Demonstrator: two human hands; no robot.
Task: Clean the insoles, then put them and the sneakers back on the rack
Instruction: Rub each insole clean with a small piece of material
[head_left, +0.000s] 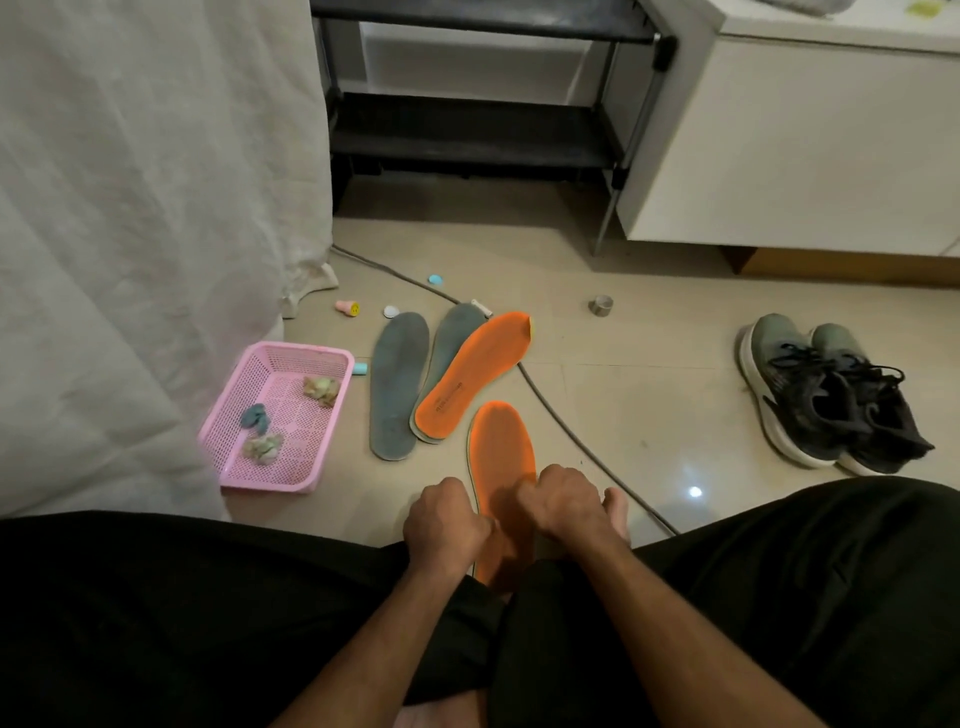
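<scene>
Sitting on the floor, head view, looking down between my knees. My left hand is on the left edge of the near orange insole, fingers curled on it. My right hand is on the same insole's right side, fingers curled over its surface; can't tell if they hold anything small underneath. That insole lies lengthwise, toe pointing away from me, heel end hidden between my legs.

Second orange insole lies further out, tilted, resting on top of a grey insole. Another grey insole sits just left of those, flat on the floor. Pair of grey-black sneakers stands well to the right, side by side. Black shoe rack against the far wall.

Pink basket to the left holds three crumpled wads. A cable runs across the floor past the insoles. Small metal cup near the cabinet. White cloth hangs at left.
</scene>
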